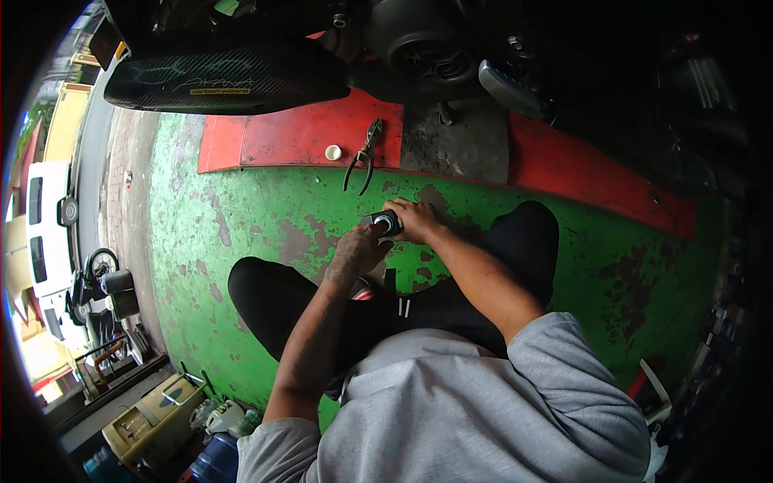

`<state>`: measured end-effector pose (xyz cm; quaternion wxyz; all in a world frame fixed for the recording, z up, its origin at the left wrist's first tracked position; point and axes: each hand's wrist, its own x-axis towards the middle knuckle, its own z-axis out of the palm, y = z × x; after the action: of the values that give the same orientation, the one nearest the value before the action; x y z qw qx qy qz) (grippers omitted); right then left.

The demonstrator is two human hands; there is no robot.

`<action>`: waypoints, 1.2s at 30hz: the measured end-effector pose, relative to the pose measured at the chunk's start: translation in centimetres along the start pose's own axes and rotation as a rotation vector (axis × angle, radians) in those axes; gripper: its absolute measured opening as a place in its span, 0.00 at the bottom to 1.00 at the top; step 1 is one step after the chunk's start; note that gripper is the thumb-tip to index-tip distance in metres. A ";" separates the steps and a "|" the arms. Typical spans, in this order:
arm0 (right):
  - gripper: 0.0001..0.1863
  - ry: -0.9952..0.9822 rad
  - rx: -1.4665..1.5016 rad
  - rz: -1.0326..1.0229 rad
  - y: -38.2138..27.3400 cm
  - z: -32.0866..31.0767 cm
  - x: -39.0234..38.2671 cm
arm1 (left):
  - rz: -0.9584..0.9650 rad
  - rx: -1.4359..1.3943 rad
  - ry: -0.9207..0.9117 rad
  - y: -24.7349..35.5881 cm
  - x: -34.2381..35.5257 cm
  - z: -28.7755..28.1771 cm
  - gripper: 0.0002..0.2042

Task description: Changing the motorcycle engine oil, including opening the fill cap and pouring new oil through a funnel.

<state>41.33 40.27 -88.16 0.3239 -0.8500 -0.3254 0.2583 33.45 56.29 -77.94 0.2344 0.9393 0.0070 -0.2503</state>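
My right hand (417,220) grips a small dark round part with a silvery ring (384,221) just above the worn green floor (241,241). My left hand (357,251) reaches in from the left, its fingertips touching the same part. Both forearms come up from my grey sleeves, over my knees in black trousers. A pair of pliers (364,155) lies open-handled on the red ramp (306,133) ahead, with a small white cap (333,152) beside it on the left.
A motorcycle stands on the ramp, its black exhaust muffler (225,76) at the upper left and rear wheel (423,44) at top centre. Canisters and a yellowish box (157,414) sit at the lower left. A white vehicle (40,233) and parked scooter lie far left.
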 end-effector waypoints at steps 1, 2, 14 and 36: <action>0.33 0.004 -0.007 -0.007 0.2 -0.2 0.2 | 0.001 0.000 0.010 0.0 0.0 -0.5 0.26; 0.33 -0.009 0.005 0.001 0.2 -0.3 0.3 | -0.006 -0.058 -0.050 0.0 -0.2 -1.1 0.27; 0.33 0.003 0.029 -0.208 -10.1 -13.3 -3.6 | -0.192 -0.416 0.271 -2.7 -10.3 -8.7 0.44; 0.31 -0.269 -0.059 -0.138 0.2 -6.0 0.8 | -0.004 -0.611 0.511 -3.0 -7.8 -8.3 0.39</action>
<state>45.85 38.44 -84.58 0.2691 -0.7925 -0.4308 0.3375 30.14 63.51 -69.23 0.4931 0.8584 0.1411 0.0048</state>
